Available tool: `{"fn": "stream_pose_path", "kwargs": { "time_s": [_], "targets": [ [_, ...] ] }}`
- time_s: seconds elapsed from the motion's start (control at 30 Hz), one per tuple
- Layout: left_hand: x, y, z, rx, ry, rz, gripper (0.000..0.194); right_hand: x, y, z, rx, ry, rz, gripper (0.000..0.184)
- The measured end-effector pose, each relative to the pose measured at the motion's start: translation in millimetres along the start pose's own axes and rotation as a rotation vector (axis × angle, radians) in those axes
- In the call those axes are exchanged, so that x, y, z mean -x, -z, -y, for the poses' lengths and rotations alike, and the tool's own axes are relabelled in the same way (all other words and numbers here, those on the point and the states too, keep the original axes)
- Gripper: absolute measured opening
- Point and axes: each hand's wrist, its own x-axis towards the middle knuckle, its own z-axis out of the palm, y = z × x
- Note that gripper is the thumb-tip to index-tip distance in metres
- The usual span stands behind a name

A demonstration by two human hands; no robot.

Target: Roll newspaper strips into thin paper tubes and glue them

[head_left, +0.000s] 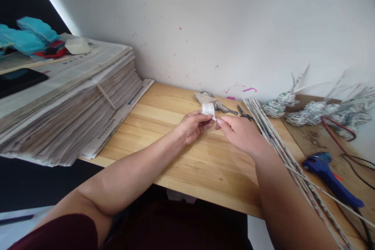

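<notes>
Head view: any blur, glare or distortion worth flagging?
Head view: newspaper stack and far-right woven paper pieces smeared; edges stretched, wide-angle style; soft light, faint sheen on wooden tabletop; paper strip between left hand and right hand bright, print illegible.

Both arms reach forward and converge, bringing the two hands close together at the fingertips. The left forearm (pixel 140 166) slants in from the lower left, its elbow bent, and the left hand (pixel 195 127) turns its palm inward, thumb pressed toward the forefinger in a pinch, the other fingers curled. The right forearm (pixel 278 183) comes up from the lower right; the right hand (pixel 238 131) shows its back, thumb and forefinger pinched, its remaining fingers mostly hidden beneath
</notes>
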Motion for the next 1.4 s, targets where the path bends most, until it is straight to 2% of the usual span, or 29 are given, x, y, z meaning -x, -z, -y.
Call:
{"fn": "stream_pose_path", "kwargs": {
  "time_s": [0.13, 0.3, 0.47, 0.97, 1.4],
  "targets": [
    [0, -0.5, 0, 0.006, -0.014, -0.012, 0.008, -1, -2, 1, -0.147, -0.050, -0.085, 0.020],
    [1, -1.3, 1, 0.003, -0.007, -0.014, 0.008, -3, -4, 3, -0.342, -0.100, -0.137, 0.019],
    [3, -2.6, 4, -0.014, -0.003, 0.015, 0.008, -3, -2, 4, -0.330, -0.149, -0.141, 0.019],
    [4, -3.5, 8, -0.021, -0.076, 0.062, 0.024, -6, -8, 5, -0.328, -0.163, -0.169, 0.013],
    [7, -7.8, -3, -0.041, -0.011, -0.016, 0.014, -6, -10, 2, -0.319, -0.063, -0.232, 0.011]
  ]
}}
